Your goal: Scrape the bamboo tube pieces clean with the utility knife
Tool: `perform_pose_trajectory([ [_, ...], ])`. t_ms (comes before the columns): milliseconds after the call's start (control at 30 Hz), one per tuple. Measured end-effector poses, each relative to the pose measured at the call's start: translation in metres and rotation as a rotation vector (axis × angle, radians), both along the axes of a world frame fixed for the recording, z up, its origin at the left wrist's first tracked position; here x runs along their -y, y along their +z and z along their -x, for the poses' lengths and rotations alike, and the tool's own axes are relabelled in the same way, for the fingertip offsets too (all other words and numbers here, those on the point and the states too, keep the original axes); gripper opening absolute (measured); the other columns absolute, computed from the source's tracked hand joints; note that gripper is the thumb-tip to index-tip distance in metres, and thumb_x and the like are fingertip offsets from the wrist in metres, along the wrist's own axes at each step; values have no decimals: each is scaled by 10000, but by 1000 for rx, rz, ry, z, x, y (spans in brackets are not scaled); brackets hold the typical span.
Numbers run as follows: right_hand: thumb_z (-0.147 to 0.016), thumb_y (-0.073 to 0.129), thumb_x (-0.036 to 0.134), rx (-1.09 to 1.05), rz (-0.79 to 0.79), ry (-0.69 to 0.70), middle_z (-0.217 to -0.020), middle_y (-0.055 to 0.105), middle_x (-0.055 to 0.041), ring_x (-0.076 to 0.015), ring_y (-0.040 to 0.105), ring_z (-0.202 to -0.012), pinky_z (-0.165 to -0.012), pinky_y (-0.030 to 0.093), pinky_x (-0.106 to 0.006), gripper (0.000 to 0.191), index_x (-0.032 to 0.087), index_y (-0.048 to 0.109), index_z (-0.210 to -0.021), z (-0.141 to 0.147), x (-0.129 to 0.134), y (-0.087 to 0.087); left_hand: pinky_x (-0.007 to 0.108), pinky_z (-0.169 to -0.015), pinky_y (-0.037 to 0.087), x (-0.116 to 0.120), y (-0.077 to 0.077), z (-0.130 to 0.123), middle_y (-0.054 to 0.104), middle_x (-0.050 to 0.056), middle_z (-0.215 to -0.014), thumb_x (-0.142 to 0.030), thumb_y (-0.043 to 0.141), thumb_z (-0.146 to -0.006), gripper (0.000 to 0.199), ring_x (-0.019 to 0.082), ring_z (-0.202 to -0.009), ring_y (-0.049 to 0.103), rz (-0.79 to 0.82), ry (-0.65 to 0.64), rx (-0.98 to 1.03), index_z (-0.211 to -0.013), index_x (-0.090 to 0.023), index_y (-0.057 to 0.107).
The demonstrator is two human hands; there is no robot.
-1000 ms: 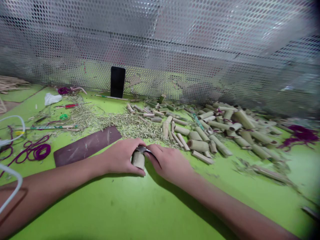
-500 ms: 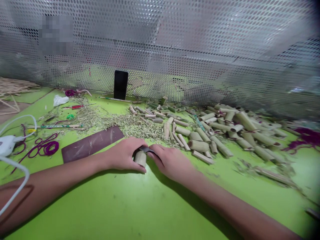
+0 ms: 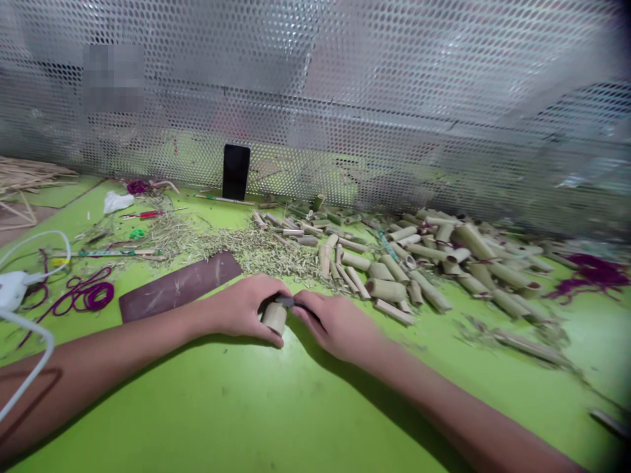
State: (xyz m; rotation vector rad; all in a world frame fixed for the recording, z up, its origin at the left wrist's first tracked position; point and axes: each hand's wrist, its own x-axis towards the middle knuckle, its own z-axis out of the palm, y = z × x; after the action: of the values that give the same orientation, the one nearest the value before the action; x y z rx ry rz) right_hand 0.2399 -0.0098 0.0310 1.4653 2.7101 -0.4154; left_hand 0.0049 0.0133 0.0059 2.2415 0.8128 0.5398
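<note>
A short bamboo piece [image 3: 275,317] is held just above or on the green table [image 3: 221,407], between the thumb and fingers of my left hand [image 3: 246,307]. My right hand [image 3: 340,325] is closed around the handle of a small dark-bladed knife [image 3: 284,301]. Its blade lies against the upper end of the bamboo piece, beside the fingertips of my left hand. Behind my left forearm lies a brown strip [image 3: 180,288] with pale scratches.
Cut bamboo pieces [image 3: 434,253] are heaped at the right, with shavings [image 3: 276,253] behind my hands. A phone [image 3: 236,172] leans on the perforated metal screen [image 3: 305,125]. Purple cord [image 3: 98,295] and a white cable [image 3: 37,371] lie left, a red-handled tool [image 3: 150,215] beyond.
The blade has shifted slightly relative to the bamboo piece, showing more of its top. My right hand has turned a little. The whole view has moved slightly.
</note>
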Motion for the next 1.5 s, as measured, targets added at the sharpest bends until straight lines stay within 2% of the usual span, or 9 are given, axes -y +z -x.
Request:
perform_pose_trajectory([
  [133,-1113,410,287,84,-102,-36,-793,743,-63,-203,647,-628,-560,285,-300,288,186,676,-1073,9,4,-2,383,-920,521,0,-1,0,712,64,-1159,-422,1009,-650,681,296,-1065,668,53,49,-5,-1190,-207,655],
  [267,-1110,406,274,89,-179,-6,-765,723,-57,-191,630,-605,-555,249,-305,284,180,670,-1065,14,5,-5,367,-867,513,0,-1,-1,707,61,-1133,-428,1014,-631,697,290,-1028,662,70,79,-14,-1178,-208,641],
  [467,-1107,433,277,56,-99,-13,-810,741,-56,-186,636,-632,-569,281,-293,250,185,655,-1037,9,3,-3,355,-864,498,0,-1,1,704,47,-1108,-429,1003,-659,640,280,-1015,653,43,48,-11,-1138,-210,640],
  [1033,-1112,419,297,-55,55,8,-938,761,-100,-224,673,-775,-680,417,-315,285,177,678,-1112,3,1,3,428,-1038,504,-5,-4,5,727,66,-1242,-401,1004,-679,695,311,-1165,668,37,-13,2,-1268,-237,673],
  [1133,-1102,411,313,-97,49,-16,-892,747,-96,-218,654,-727,-651,419,-316,299,175,677,-1092,0,-2,4,467,-1052,514,-4,-5,4,703,107,-1326,-404,1015,-638,879,343,-1216,662,138,30,26,-1401,-249,607],
  [1200,-1079,452,343,-163,27,-63,-856,738,-88,-212,631,-677,-617,414,-317,283,171,675,-1081,-1,-3,7,492,-1057,521,-4,-5,3,686,132,-1361,-383,1021,-610,1090,360,-1248,657,218,64,56,-1547,-263,475],
  [1267,-1038,521,365,-258,5,-100,-830,733,-76,-210,618,-655,-596,411,-314,251,174,682,-1070,-1,-4,10,511,-1077,513,-3,-5,2,678,144,-1374,-367,1013,-612,1203,365,-1268,654,249,70,74,-1623,-272,368],
  [1367,-994,578,330,-354,27,-100,-829,744,-57,-207,628,-671,-607,420,-310,179,194,694,-1013,4,-1,12,538,-1124,482,-4,-6,0,619,167,-1481,-384,993,-639,1170,380,-1329,621,201,31,73,-1623,-263,372],
  [1500,-978,582,248,-372,62,-80,-906,779,-54,-204,665,-739,-656,432,-301,127,198,695,-1009,13,5,8,561,-1186,427,-5,-6,-1,551,179,-1577,-420,979,-669,1079,397,-1421,551,101,-3,63,-1580,-240,430],
])
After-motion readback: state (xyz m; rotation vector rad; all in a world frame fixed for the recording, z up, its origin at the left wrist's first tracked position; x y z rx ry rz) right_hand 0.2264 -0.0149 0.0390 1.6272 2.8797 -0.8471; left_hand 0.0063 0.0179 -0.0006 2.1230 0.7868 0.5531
